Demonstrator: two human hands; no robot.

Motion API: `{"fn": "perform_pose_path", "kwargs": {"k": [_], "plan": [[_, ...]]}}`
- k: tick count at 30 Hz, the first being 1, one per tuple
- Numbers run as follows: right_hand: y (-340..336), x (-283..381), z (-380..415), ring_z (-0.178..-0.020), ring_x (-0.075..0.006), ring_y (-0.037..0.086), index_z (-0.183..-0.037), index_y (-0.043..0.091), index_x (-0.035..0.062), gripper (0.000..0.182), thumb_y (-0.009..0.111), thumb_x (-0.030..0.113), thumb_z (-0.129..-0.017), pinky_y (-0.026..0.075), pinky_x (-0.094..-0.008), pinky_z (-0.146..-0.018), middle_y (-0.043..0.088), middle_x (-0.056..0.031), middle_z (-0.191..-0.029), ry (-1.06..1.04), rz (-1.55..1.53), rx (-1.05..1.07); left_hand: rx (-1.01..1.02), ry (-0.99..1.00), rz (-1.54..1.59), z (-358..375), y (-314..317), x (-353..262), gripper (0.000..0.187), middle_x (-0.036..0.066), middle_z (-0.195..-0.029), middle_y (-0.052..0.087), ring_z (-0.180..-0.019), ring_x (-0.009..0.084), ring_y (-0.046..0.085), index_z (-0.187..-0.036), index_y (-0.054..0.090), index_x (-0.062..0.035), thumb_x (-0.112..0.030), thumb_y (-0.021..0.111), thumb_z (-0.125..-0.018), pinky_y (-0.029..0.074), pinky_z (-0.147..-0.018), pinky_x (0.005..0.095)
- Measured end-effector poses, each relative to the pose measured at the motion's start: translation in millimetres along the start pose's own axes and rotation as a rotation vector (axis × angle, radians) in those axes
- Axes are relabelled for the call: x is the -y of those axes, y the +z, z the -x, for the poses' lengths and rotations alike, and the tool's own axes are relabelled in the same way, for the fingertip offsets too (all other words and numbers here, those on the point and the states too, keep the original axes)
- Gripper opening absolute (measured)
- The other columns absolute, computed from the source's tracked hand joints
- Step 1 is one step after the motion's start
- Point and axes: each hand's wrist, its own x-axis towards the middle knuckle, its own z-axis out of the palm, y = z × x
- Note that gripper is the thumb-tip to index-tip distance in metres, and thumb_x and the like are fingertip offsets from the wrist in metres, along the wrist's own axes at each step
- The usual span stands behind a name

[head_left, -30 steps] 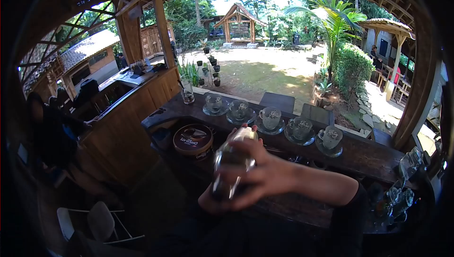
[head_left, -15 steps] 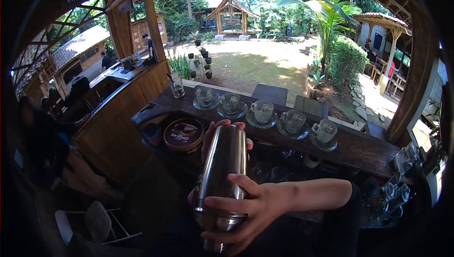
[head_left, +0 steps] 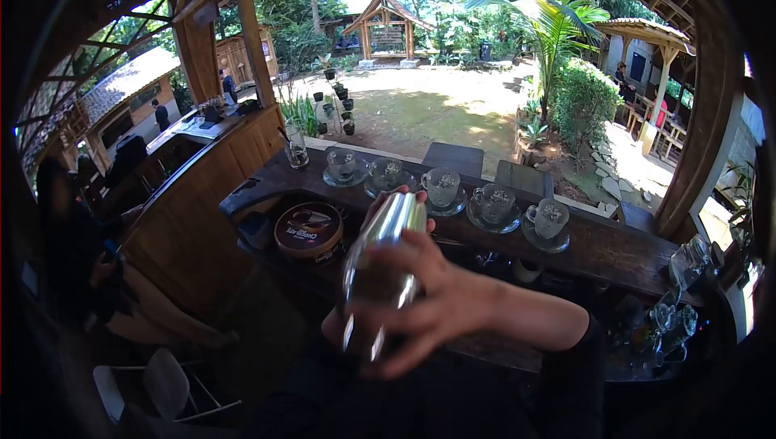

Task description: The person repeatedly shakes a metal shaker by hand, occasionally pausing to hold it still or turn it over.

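A shiny metal cocktail shaker [head_left: 398, 219] is held in front of my body, its far end tilted up toward the counter; motion blurs it. My right hand [head_left: 420, 289] reaches across from the right, fingers wrapped over its nearer part. Most of my left hand [head_left: 377, 208] is hidden behind the shaker, with fingertips curling around the far end. Just beyond stand several glass cups on saucers, among them one cup [head_left: 443, 188] in the middle and another cup [head_left: 548, 219] at the right. Pale bits lie in their tops. Left of the shaker is a round chocolate tub [head_left: 309, 230].
The dark wooden counter [head_left: 610, 251] runs across in front of me. A glass with sticks [head_left: 297, 149] stands at its left end. Glass jars [head_left: 687, 265] and more glassware sit at the right. A person [head_left: 89, 253] stands at the left near a folding chair [head_left: 166, 386].
The shaker has moved up and away from my body, both hands still around it, and is now blurred. The scene has shifted slightly up and left in view.
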Motion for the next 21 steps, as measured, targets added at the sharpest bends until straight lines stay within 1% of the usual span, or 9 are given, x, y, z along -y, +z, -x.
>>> {"fn": "perform_pose_path", "kwargs": {"k": [3, 6, 7, 9, 11, 14, 16, 19, 21], "plan": [[25.5, -51.6, 39.4, -0.115, -0.0405, 0.038, -0.116, 0.052, 0.0313, 0.059, 0.071, 0.012, -0.063, 0.037, -0.0521, -0.093, 0.044, -0.0074, -0.124, 0.485, -0.081, -0.032, -0.252, 0.124, -0.029, 18.9, -29.1, 22.6, 0.044, 0.007, -0.131, 0.041, -0.114, 0.0304, 0.046, -0.133, 0.035, -0.0167, -0.039, 0.035, -0.095, 0.043, -0.093, 0.0431], [22.8, -34.1, 28.2, -0.117, -0.0411, 0.038, -0.115, 0.048, 0.0361, 0.060, 0.071, 0.015, -0.065, 0.035, -0.0584, -0.092, 0.040, -0.0057, -0.130, 0.371, -0.128, 0.013, -0.086, 0.207, -0.577, -7.5, -43.2, 9.9, 0.045, 0.004, -0.132, 0.041, -0.117, 0.0204, 0.044, -0.133, 0.032, -0.0119, -0.035, 0.035, -0.095, 0.031, -0.104, 0.0376], [10.6, -9.7, 11.4, -0.117, -0.0418, 0.039, -0.114, 0.047, 0.0373, 0.058, 0.071, 0.017, -0.067, 0.036, -0.0612, -0.089, 0.038, -0.0059, -0.133, 0.195, -0.117, 0.066, -0.261, -0.002, 0.221, 2.8, -15.2, -2.8, 0.052, 0.002, -0.140, 0.031, -0.122, 0.0389, 0.031, -0.137, 0.030, -0.0224, -0.046, 0.039, -0.092, 0.037, -0.097, 0.0505], [2.4, 31.8, -6.9, -0.117, -0.0427, 0.039, -0.115, 0.043, 0.0447, 0.063, 0.071, 0.019, -0.064, 0.036, -0.0636, -0.086, 0.039, 0.0014, -0.134, -0.067, 0.029, 0.036, 0.482, -0.370, -0.104, -11.3, -11.7, -23.4, 0.046, -0.002, -0.143, 0.028, -0.121, 0.0395, 0.030, -0.135, 0.036, -0.0257, -0.046, 0.035, -0.093, 0.036, -0.097, 0.0538], [-5.4, 29.7, -10.8, -0.117, -0.0430, 0.039, -0.115, 0.043, 0.0447, 0.063, 0.071, 0.019, -0.065, 0.037, -0.0632, -0.086, 0.040, 0.0029, -0.133, -0.069, -0.033, 0.014, 0.316, -0.106, -0.175, 11.7, 5.7, -4.9, 0.046, 0.014, -0.131, 0.041, -0.108, 0.0464, 0.046, -0.126, 0.046, -0.0191, -0.049, 0.031, -0.093, 0.051, -0.072, 0.0599], [4.8, -8.1, 15.4, -0.118, -0.0434, 0.038, -0.112, 0.046, 0.0412, 0.057, 0.071, 0.018, -0.066, 0.040, -0.0596, -0.086, 0.041, -0.0053, -0.132, 0.184, -0.174, 0.018, -0.220, -0.042, -0.005, 13.3, 21.1, 15.9, 0.044, 0.011, -0.128, 0.043, -0.102, 0.0407, 0.051, -0.123, 0.047, -0.0183, -0.048, 0.034, -0.093, 0.051, -0.077, 0.0531], [26.9, -35.0, 39.6, -0.118, -0.0422, 0.037, -0.117, 0.051, 0.0310, 0.054, 0.063, 0.009, -0.069, 0.041, -0.0512, -0.090, 0.042, -0.0077, -0.128, 0.575, -0.208, -0.025, 0.342, 0.023, 0.485, -11.0, -28.9, 49.8, 0.044, 0.011, -0.128, 0.044, -0.102, 0.0403, 0.052, -0.122, 0.047, -0.0179, -0.048, 0.035, -0.093, 0.051, -0.077, 0.0521], [16.8, -15.7, 25.4, -0.118, -0.0456, 0.036, -0.113, 0.047, 0.0394, 0.058, 0.071, 0.015, -0.066, 0.040, -0.0564, -0.087, 0.041, -0.0068, -0.131, 0.356, -0.162, 0.028, 0.956, 0.034, 0.950, -37.1, -47.9, 37.4, 0.043, 0.011, -0.128, 0.045, -0.102, 0.0399, 0.053, -0.122, 0.048, -0.0176, -0.047, 0.035, -0.093, 0.051, -0.078, 0.0511], [9.4, 27.6, 1.1, -0.118, -0.0416, 0.039, -0.114, 0.041, 0.0462, 0.058, 0.066, 0.022, -0.068, 0.038, -0.0594, -0.087, 0.041, 0.0027, -0.130, 0.051, 0.004, 0.003, -0.066, -0.327, 0.029, 7.6, -20.8, -25.0, 0.045, 0.013, -0.127, 0.045, -0.101, 0.0408, 0.052, -0.123, 0.047, -0.0157, -0.047, 0.033, -0.094, 0.052, -0.074, 0.0547]]}}
